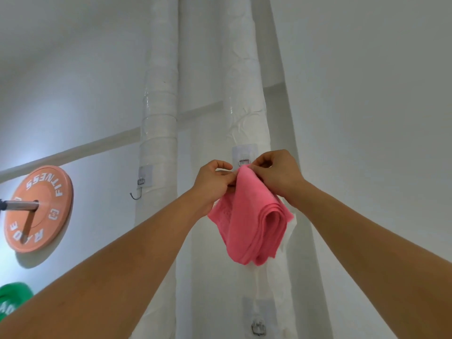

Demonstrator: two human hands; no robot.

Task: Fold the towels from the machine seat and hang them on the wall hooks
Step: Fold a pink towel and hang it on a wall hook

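While both bare arms are reaching up toward the white wrapped pipes, the left hand (213, 183) is pinching the top fold of a folded pink terry towel (252, 223) between thumb and fingertips, and the right hand (277, 176) is pinching the same top edge from the 3 o'clock side. Both grips are grasping the towel; neither is released. The towel is hanging in several layers below the hands, its folded loop drooping toward 6 o'clock, in front of the right-hand white crinkled pipe (244, 94). Its top edge is sitting just below a clear adhesive wall hook with a metal loop (242, 159), stuck on that pipe at 12 o'clock from the hands; whether the cloth is touching the hook cannot be told. A second clear adhesive hook with a bare metal prong (140, 184) is sitting on the left-hand white taped pipe (160, 118), at 9 o'clock from the hands. A third hook (258, 325) is sitting low on the right pipe, at 6 o'clock. An orange round weight plate with white lettering (39, 209) is hanging on a metal peg at the far 9 o'clock, with a green plate (13, 300) partly showing below it.
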